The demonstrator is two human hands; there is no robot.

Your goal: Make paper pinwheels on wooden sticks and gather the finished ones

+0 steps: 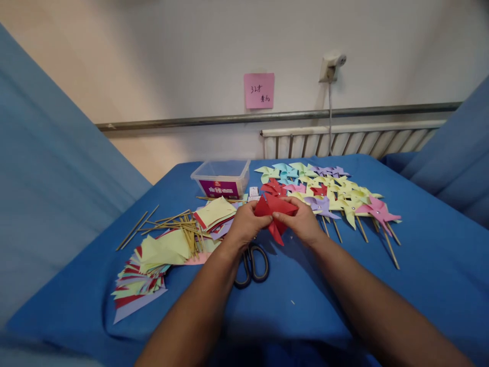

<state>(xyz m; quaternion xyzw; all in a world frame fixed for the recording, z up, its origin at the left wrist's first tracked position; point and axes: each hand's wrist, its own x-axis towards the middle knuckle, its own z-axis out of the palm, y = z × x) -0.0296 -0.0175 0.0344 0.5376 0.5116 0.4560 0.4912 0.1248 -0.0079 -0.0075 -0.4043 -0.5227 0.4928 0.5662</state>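
Note:
A red paper pinwheel (pixel 275 206) is held up over the table between both hands, its blades folded in toward the middle. My left hand (pixel 247 223) pinches it from the left, the thumb pressed near its centre. From the right, my right hand (pixel 301 220) grips the same paper, its thumb also close to the centre. No stick shows on this pinwheel. Below my left wrist lie black-handled scissors (pixel 252 265), their blades hidden under the hand and forearm. A small white box (pixel 253 192) sits just behind my hands.
Finished pinwheels on sticks (pixel 344 196) cover the table's right rear. At the left lie fanned paper sheets (pixel 143 285), a cut paper stack (pixel 216 211) and loose wooden sticks (pixel 171 223). A clear plastic tub (pixel 240 173) stands behind. Blue curtains (pixel 46 142) hang at both sides.

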